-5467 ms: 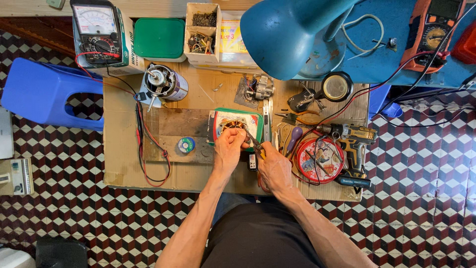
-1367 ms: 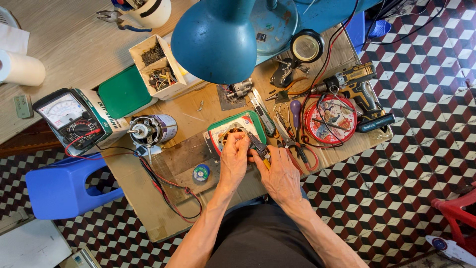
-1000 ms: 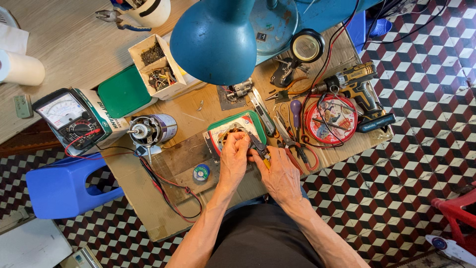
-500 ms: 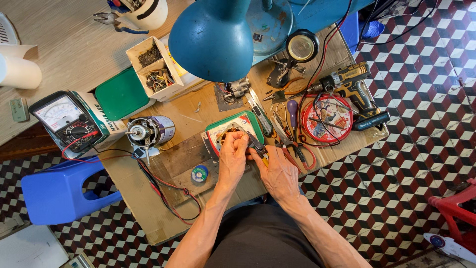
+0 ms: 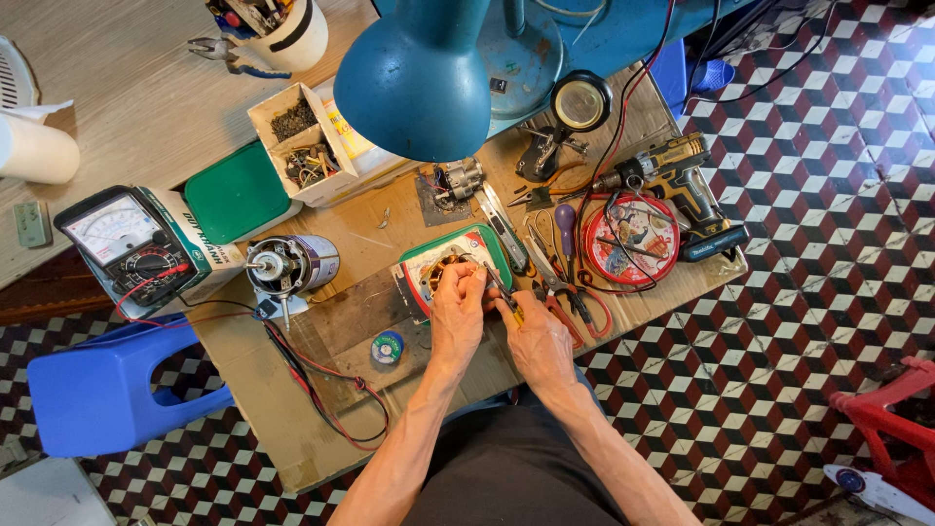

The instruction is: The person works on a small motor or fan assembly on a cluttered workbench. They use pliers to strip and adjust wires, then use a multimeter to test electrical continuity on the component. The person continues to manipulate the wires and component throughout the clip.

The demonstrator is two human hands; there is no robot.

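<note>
A copper-wound motor stator [image 5: 443,268] lies on a green-rimmed tray [image 5: 487,239] at the middle of the cardboard-covered bench. My left hand [image 5: 458,312] rests on it, fingers pinching at the windings. My right hand [image 5: 536,341] sits just to its right, closed on a small yellow-handled tool [image 5: 504,292] whose tip points at the stator. Most of the stator is hidden under my fingers.
A motor rotor [image 5: 292,265] and an analog multimeter [image 5: 127,244] with red and black leads lie left. A solder spool [image 5: 388,347] sits near my left wrist. Pliers [image 5: 570,292], a round red tin [image 5: 631,239], a cordless drill [image 5: 682,185] lie right. A blue lamp [image 5: 419,78] overhangs; a blue stool [image 5: 107,390] stands left.
The view has swung and tilted since the oldest frame. Over the last second my hands have stayed on the stator with only small finger movement; the tool remains in my right hand.
</note>
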